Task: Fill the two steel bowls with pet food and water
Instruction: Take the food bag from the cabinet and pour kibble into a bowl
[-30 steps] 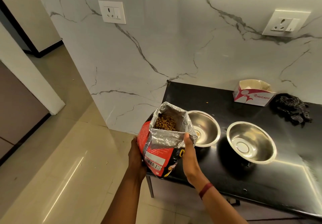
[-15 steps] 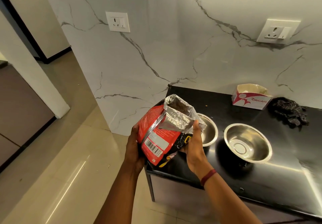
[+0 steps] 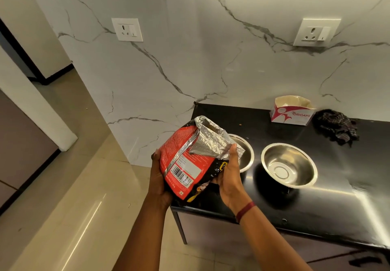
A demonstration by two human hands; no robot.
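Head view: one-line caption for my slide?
Both hands tilt an open pet food bag toward the left steel bowl.

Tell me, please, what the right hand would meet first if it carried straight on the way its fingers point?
Probably the near steel bowl: the right hand, holding the food bag, points up and away over its rim. Depth is uncertain.

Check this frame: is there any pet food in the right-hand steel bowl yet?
No, the right-hand steel bowl shows only its bare shiny bottom.
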